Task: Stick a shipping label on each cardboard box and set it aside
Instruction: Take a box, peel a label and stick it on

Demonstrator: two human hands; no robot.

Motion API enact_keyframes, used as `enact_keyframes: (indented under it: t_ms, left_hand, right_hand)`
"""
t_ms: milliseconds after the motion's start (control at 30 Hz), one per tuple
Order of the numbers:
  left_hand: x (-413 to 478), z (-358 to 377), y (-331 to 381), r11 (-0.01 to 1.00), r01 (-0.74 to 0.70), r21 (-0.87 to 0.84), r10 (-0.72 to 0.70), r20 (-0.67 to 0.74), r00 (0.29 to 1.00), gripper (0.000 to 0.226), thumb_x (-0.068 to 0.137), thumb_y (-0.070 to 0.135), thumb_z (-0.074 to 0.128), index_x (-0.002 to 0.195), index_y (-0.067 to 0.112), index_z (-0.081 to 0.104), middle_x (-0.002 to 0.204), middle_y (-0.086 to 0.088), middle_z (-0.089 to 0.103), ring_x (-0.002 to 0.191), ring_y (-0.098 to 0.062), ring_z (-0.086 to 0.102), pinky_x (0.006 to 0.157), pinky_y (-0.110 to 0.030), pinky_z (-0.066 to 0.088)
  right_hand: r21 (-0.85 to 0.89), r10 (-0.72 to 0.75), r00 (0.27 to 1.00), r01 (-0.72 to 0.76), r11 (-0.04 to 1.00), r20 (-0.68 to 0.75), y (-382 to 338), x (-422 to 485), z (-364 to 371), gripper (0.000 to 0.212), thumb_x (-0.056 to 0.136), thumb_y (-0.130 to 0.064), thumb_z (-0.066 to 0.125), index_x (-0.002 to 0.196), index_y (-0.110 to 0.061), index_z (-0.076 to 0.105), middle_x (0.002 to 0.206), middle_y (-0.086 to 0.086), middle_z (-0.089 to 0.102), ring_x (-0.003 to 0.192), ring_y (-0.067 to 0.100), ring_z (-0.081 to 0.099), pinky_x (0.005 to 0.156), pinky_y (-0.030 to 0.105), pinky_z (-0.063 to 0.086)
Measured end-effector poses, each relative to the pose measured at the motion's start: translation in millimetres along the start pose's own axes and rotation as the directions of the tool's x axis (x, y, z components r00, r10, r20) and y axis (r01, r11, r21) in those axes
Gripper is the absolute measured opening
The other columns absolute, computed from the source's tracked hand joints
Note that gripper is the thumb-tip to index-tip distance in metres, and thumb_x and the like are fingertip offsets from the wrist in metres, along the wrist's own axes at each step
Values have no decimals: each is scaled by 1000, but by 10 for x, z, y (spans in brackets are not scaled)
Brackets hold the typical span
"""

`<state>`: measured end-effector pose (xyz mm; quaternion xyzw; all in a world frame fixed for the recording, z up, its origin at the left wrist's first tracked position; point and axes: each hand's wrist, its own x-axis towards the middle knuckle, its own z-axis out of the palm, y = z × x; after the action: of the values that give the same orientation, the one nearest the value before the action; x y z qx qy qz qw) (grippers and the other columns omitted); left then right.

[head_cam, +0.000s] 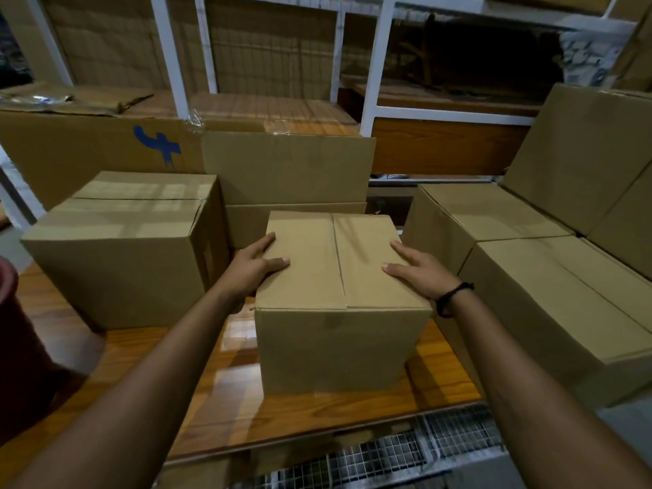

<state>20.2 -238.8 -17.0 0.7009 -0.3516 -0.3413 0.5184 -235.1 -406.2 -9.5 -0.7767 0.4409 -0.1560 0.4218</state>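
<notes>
A closed plain cardboard box [335,312] stands on the wooden table [211,411] in the middle of the view, its top flaps meeting in a seam. No label shows on it. My left hand [255,268] lies against its left top edge, thumb flat on the top, fingers straight along the side. My right hand [416,270] rests on the right top edge with straight fingers; a black band circles that wrist. The box sits pressed between both hands.
A larger closed box [123,248] stands to the left, more boxes [289,171] behind, and a stack of boxes [550,277] on the right. White shelving [374,65] rises at the back. A dark red object [21,347] sits at the left edge. Wire mesh [405,450] lies below the table's front.
</notes>
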Motion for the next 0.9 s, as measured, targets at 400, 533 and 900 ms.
enact_keyframes:
  t_ms: [400,533,900]
  left_hand:
    - [248,35,186,1000,22,-13,-23,-84,996,83,87,32,71,154,29,22,154,-2,33,132,-29,42,90,-36,40]
    - [439,44,282,995,100,13,-100,12,995,96,78,25,80,153,24,20,126,2,50,92,-15,57,76,-30,47]
    - [261,52,347,957,-278,-81,263,-161,951,113,67,9,87,155,29,18,129,9,44,118,-11,45,96,-30,41]
  right_hand:
    - [-9,76,997,-76,997,13,-273,364,-118,79,82,-53,66,149,-41,24,157,2,24,140,27,29,101,41,36]
    - [-27,115,993,-115,993,12,-288,496,-58,87,79,-49,73,151,-32,26,158,0,24,138,26,33,99,38,35]
    - [53,-154,938,178,983,-310,-237,65,-128,93,74,-32,81,149,-38,27,149,-2,35,121,11,35,101,43,39]
